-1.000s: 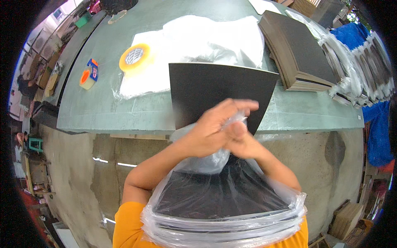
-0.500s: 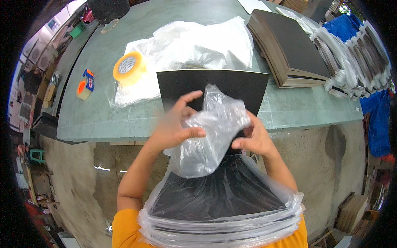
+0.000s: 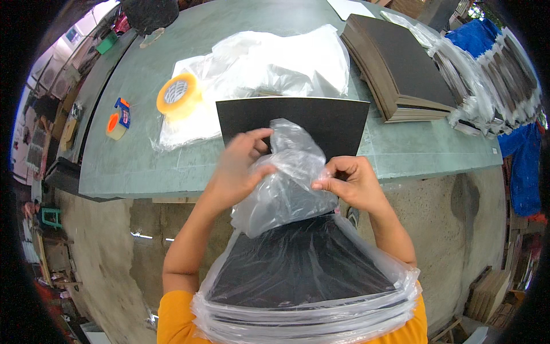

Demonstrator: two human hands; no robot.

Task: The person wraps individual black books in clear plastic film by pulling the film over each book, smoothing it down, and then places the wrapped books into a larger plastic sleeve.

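Note:
A crumpled clear plastic bag (image 3: 292, 198) hangs in front of me at the table's near edge. My right hand (image 3: 353, 182) pinches its right side between thumb and fingers. At the bag's left side is my left hand (image 3: 236, 169), partly blurred, its thumb and fingers apart against the film. Behind both hands a black board (image 3: 338, 123) with a pale top edge lies on the table. Against my body rests a stack of black sheets in clear plastic (image 3: 298, 266), with layered plastic edges toward me.
The green table (image 3: 412, 152) carries a pile of clear bags (image 3: 286, 54), a yellowish tape roll (image 3: 193, 97) and a blue-orange tape dispenser (image 3: 121, 114). To the right stand a thick stack of dark boards (image 3: 401, 57) and several plastic-wrapped stacks (image 3: 467, 86).
The bag has shifted and folded differently, its lower end moving slightly up. My right hand has closed into a pinch on its edge. My left fingers have moved slightly left.

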